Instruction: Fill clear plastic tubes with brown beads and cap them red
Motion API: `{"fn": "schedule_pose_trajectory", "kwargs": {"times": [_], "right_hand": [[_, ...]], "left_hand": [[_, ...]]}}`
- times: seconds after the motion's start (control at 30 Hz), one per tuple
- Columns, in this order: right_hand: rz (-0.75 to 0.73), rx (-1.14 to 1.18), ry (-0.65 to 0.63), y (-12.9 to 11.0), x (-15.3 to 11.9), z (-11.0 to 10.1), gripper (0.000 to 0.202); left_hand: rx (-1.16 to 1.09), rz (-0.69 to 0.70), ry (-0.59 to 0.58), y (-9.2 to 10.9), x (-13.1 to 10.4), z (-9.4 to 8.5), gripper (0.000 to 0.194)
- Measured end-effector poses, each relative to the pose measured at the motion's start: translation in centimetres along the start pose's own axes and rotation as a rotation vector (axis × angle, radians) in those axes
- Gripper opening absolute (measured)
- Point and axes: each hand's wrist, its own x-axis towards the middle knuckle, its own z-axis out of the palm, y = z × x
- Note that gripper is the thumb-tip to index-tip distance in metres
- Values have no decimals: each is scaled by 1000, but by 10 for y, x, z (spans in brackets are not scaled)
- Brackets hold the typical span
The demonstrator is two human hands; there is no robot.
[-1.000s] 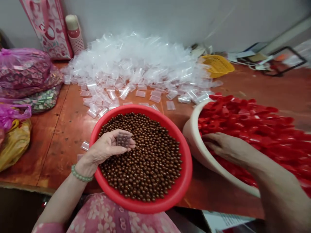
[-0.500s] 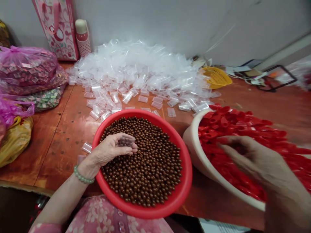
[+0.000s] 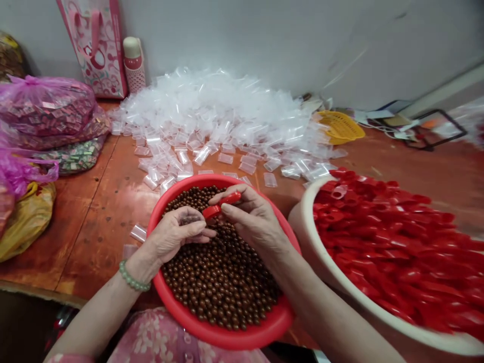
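My left hand (image 3: 170,234), a green bead bracelet at its wrist, is closed around a short clear plastic sleeve (image 3: 188,218) with brown balls inside, mostly hidden by the fingers. Between thumb and fingers my right hand (image 3: 259,219) pinches a red plastic piece (image 3: 212,212). One end of that piece meets the sleeve's right end; I cannot tell whether it is pushed in. Both hands are over a red basin (image 3: 234,341) full of small glossy brown balls (image 3: 223,282).
Right of the basin stands a white tub (image 3: 307,227) heaped with red plastic pieces (image 3: 385,242). Behind lies a pile of clear sleeves (image 3: 227,111), with a yellow basket (image 3: 342,127) beside it. Filled plastic bags (image 3: 45,108), a pink bag (image 3: 100,55) and a bottle (image 3: 134,65) stand left.
My right hand has come left from the tub of red pieces, bringing one to the sleeve in my left hand. The left hand stays over the basin, still holding the sleeve.
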Motion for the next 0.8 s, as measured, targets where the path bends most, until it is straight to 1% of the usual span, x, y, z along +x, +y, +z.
{"fn": "schedule_pose_trajectory", "kwargs": {"times": [0.13,0.23,0.3,0.4,0.5,0.57,0.63,0.73,0.8], "right_hand": [[-1,5,-56,9,-4,4,17],[2,-34,-85,12,-7,6,17],[10,-91,-70,12,-7,6,19],[32,-230,-16,11,-6,4,28],[18,-401,-5,9,-5,3,38],[-49,-537,-35,8,-5,3,38],[-120,-650,-101,7,-5,3,33],[-163,-734,-198,8,-7,4,29],[-177,-761,-214,10,-9,2,28]], "left_hand": [[-54,59,77,-1,4,0,42],[-29,98,106,-4,6,-1,37],[57,176,125,-5,7,-2,31],[275,322,176,-5,6,0,21],[469,374,251,-4,3,3,17],[549,395,285,-4,2,5,15],[572,416,292,-6,2,6,14],[545,451,297,-9,3,5,13],[540,471,306,-11,4,3,14]]}}
